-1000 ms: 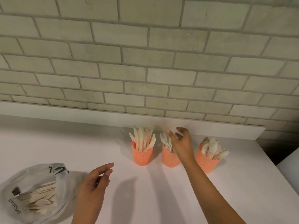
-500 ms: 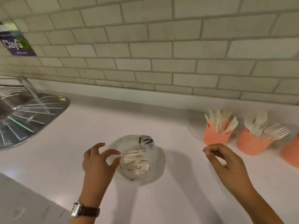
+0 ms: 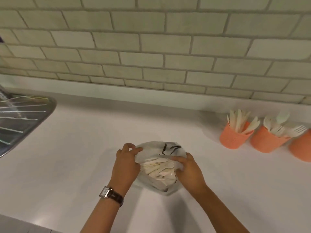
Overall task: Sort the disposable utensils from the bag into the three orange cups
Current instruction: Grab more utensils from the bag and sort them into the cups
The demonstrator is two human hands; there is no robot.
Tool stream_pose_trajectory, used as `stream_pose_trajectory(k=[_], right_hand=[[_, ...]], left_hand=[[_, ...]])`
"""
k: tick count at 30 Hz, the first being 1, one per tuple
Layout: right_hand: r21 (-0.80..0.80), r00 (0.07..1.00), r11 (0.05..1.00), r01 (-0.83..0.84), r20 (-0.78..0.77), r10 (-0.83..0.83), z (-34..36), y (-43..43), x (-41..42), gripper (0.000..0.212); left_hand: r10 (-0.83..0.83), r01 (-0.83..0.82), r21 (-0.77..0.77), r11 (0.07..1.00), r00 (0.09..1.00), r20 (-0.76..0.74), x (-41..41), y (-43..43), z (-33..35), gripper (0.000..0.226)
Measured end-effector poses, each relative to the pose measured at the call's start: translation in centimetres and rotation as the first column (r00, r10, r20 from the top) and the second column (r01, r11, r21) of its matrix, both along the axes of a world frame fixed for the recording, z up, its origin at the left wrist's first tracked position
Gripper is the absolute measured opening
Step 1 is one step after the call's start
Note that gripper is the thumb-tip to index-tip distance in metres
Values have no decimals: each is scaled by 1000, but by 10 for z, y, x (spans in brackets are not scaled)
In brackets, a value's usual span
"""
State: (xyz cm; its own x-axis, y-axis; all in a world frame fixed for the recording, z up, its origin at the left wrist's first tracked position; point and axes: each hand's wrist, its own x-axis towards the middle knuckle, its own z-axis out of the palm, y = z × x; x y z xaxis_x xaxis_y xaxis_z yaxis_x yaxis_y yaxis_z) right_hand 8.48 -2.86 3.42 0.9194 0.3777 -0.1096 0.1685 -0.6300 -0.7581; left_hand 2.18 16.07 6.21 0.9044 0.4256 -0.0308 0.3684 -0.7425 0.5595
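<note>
A translucent white plastic bag with black lettering lies on the white counter, with several pale disposable utensils showing inside. My left hand pinches the bag's left rim. My right hand grips its right side, fingers over the opening. Three orange cups stand at the right by the wall: the left cup holds knives, the middle cup holds forks, and the right cup is cut off by the frame edge.
A steel sink drainboard with wire ridges sits at the left edge. A tiled wall backs the white counter. The counter's front edge runs across the bottom left corner.
Both hands have moved in and taken hold of the bag; half a second ago they hovered apart from it. The view has swung left from the cups since one second ago.
</note>
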Motion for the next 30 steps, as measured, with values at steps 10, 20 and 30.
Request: stream_pose_trajectory(k=[10,20,30], right_hand=[[-196,978,979,-55,188,92,26,-8,6,73],[-17,993,999,-32,111,34,14,-18,-7,57],[-49,973,986,-158,159,164,22,-20,-7,77]], left_hand=[[-209,209,2,978,978,-2,-29,9,13,78],[-201,178,139,974,963,177,-31,-19,26,43],[-403,509,89,856,766,-501,40,-49,-20,44]])
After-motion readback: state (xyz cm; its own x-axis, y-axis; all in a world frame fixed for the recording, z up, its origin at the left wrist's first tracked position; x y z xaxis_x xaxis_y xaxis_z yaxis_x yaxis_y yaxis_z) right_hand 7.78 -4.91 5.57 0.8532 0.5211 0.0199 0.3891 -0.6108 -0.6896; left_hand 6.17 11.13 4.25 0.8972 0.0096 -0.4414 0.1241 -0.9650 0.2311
